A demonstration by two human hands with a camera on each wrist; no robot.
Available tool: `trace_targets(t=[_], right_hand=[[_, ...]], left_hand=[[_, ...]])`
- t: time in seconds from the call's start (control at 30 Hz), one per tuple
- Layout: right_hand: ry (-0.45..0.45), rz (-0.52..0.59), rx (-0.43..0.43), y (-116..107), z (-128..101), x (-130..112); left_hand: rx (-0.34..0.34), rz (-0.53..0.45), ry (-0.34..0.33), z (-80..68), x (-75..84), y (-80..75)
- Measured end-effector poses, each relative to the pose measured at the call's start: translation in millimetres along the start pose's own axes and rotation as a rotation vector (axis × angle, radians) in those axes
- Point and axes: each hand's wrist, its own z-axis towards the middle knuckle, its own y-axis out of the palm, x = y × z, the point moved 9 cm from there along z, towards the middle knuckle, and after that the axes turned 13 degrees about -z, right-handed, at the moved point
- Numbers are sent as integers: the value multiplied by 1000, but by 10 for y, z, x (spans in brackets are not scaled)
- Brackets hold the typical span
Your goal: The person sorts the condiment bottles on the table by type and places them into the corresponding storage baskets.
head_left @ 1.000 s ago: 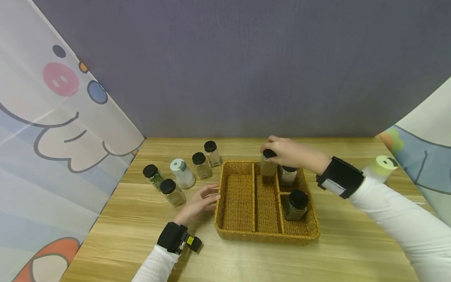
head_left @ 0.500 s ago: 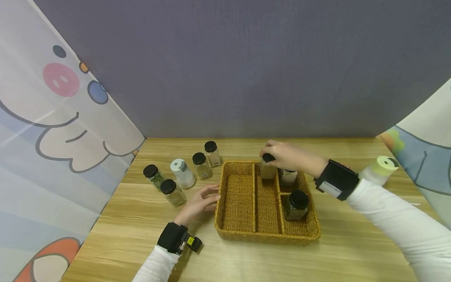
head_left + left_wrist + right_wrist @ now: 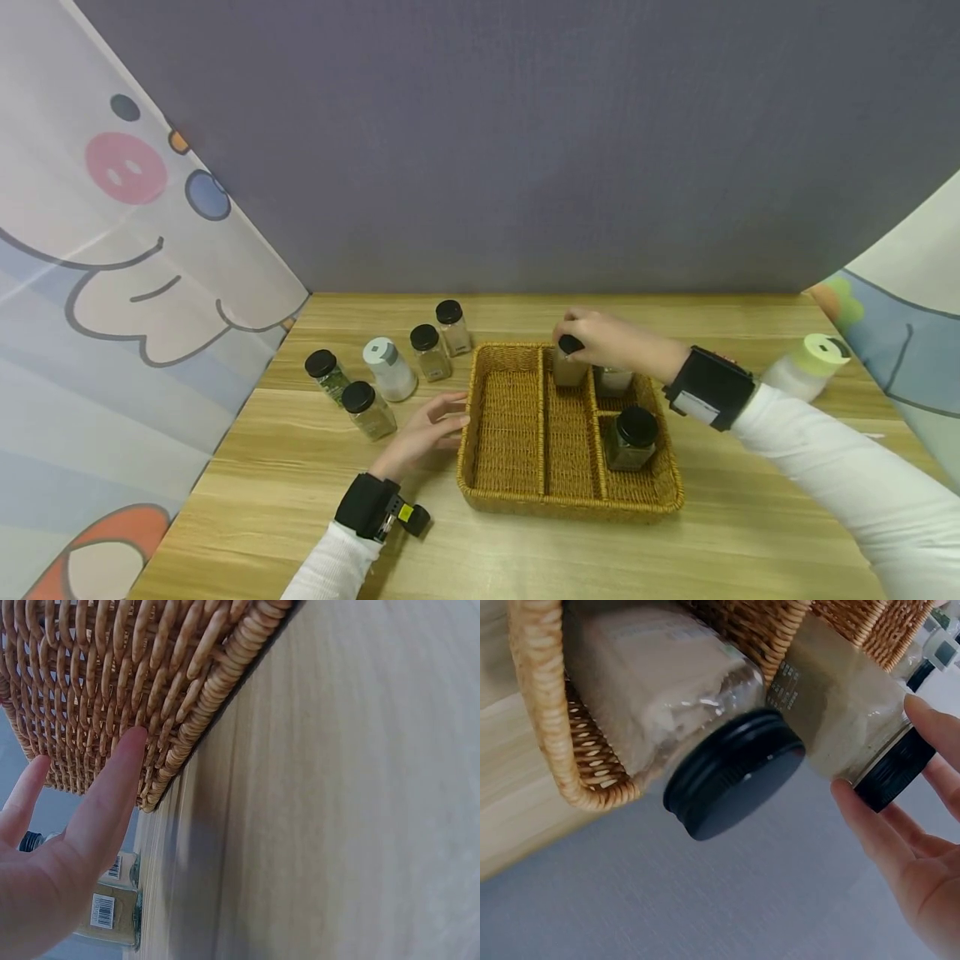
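Observation:
A woven basket [image 3: 502, 498] with several compartments stands on the table. At its back, my right hand [image 3: 603, 340] pinches a jar of brownish powder [image 3: 570, 372] near its black lid, thumb and fingers on opposite sides. This jar is upright in the narrow middle compartment; whether its base touches the bottom is hidden. Beside it, in the back right compartment, a jar of pale powder [image 3: 652, 697] is partly covered by my hand in the head view. My left hand [image 3: 426, 429] touches the basket's left wall with extended fingers, also seen against the wicker [image 3: 112, 682] in the left wrist view.
A dark-filled jar [image 3: 632, 440] sits in the front right compartment. Left of the basket stand several jars, among them a white-capped shaker [image 3: 390, 371] and a jar of green herbs [image 3: 327, 375]. A container with a yellow-green cap [image 3: 810, 365] stands at the right, behind my right forearm.
My right hand has lowered the jar of brownish powder further into the middle compartment, with a slight shift toward me. My left hand and the basket have stayed in place.

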Motion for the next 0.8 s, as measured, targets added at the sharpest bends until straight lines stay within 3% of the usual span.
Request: trace_targets(t=[0.3, 0.53, 0.8], right_hand=[[-11, -14, -3, 76, 16, -15], [-5, -21, -35, 155, 20, -24], [-20, -20, -54, 211, 34, -50]], left_hand=[[-1, 9, 6, -2, 3, -2], [7, -19, 13, 96, -153, -116], [12, -27, 18, 110, -188, -138]])
